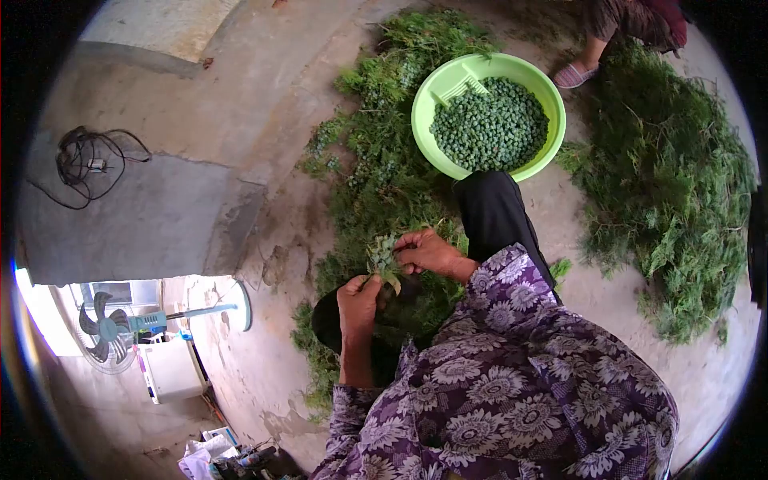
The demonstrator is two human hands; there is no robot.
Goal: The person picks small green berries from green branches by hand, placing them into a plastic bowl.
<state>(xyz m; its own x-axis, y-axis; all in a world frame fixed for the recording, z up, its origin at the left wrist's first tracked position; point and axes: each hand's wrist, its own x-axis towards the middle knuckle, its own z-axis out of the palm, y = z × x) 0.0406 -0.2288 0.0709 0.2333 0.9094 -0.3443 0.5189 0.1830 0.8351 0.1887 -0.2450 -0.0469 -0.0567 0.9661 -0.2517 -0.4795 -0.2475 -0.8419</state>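
Observation:
Between my two hands is a small evergreen sprig point(382, 254) with pale blue-green berries on it. My left hand point(359, 296) pinches its lower end, thumb against the fingers. On the sprig's right side, my right hand point(427, 251) has its fingertips closed at the berries; whether a loose berry is in them is hidden. Beyond my knee stands a light green plastic basin point(424, 140) holding many green berries point(492, 124). Under and around my hands lies a long pile of leafy green branches point(364, 192), some bearing berries.
A second heap of green branches point(664, 192) lies on the right. At the top right, another person's foot in a slipper point(574, 75) rests near the basin. Left are a coiled black cable point(84, 164), a standing fan point(112, 326) and a white box point(172, 370).

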